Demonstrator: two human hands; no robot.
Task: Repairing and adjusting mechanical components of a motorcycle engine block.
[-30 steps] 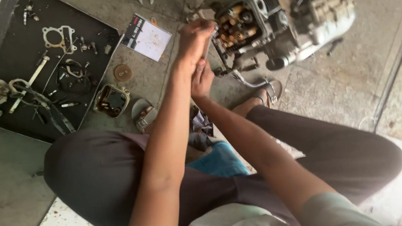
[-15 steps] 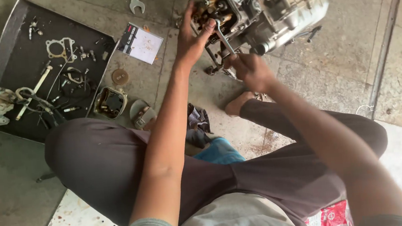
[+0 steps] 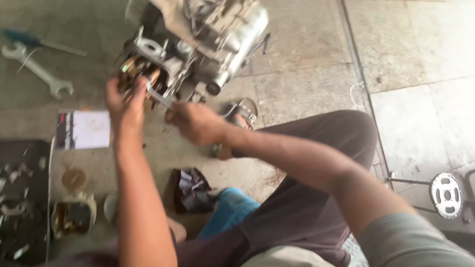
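A grey metal engine [image 3: 206,28] stands on the stone floor in front of me. My left hand [image 3: 125,105] presses against its open near side, where brown inner parts [image 3: 134,74] show. My right hand [image 3: 191,123] grips a slim metal tool [image 3: 158,95] whose tip reaches into that same opening. My legs in dark trousers are folded below my arms. The picture is blurred, so the tool's exact kind is unclear.
A spanner [image 3: 37,70] and two screwdrivers [image 3: 38,42] lie on the floor at upper left. A white card [image 3: 84,129] lies beside a dark tray [image 3: 6,208] of small parts. A small tin [image 3: 73,215], a dark rag [image 3: 192,189] and a sprocket [image 3: 447,195] are nearby.
The view has swung right and moved closer to the engine. My right hand has moved from beside my left wrist to the engine opening and now holds the slim tool there.
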